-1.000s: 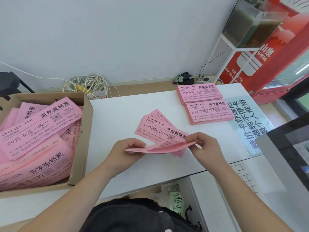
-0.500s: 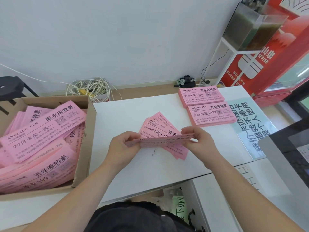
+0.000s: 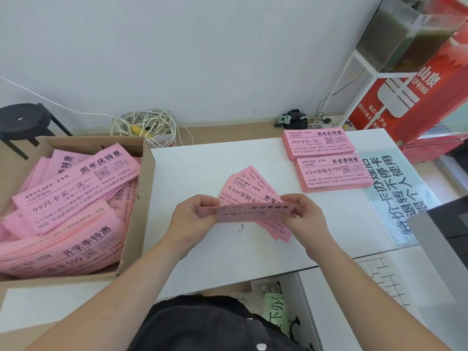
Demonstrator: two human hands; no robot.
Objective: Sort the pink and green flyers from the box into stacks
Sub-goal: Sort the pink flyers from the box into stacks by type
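**Desk:** What are the fingers holding on your screen?

**Operator:** I see the left hand (image 3: 188, 219) and the right hand (image 3: 307, 216) each pinching one end of a single pink flyer (image 3: 249, 212). It is stretched level between them above the white table (image 3: 202, 163). Its headline reads 开学季特惠, with 199 underneath; the smaller print is too blurred for me to read.

**Desk:** And under the fingers?

**Operator:** Directly below them I have loose flyers (image 3: 243, 190) fanned on the table, also pink. The top one is marked AVOCADO GYM and 月卡99学期卡.

**Desk:** Where's the box?

**Operator:** Well out past the left fingers is a cardboard box (image 3: 138, 206), with boxed flyers (image 3: 76, 183) heaped crooked inside. I read 周年庆特惠 and 99月卡买一送一 on the top one, and 开学季特惠 on a lower one.

**Desk:** The sorted ones?

**Operator:** Beyond the right fingers, away from me, are two squared piles just beside each other. The far stack (image 3: 317, 143) is headed 周年庆特惠. The near stack (image 3: 334, 173) is headed 开学季特惠, then 月卡99学期卡199. Right of those lies a pale sheet (image 3: 395, 188) with large dark characters, and past it a red cabinet (image 3: 417, 84) lettered SPRING.
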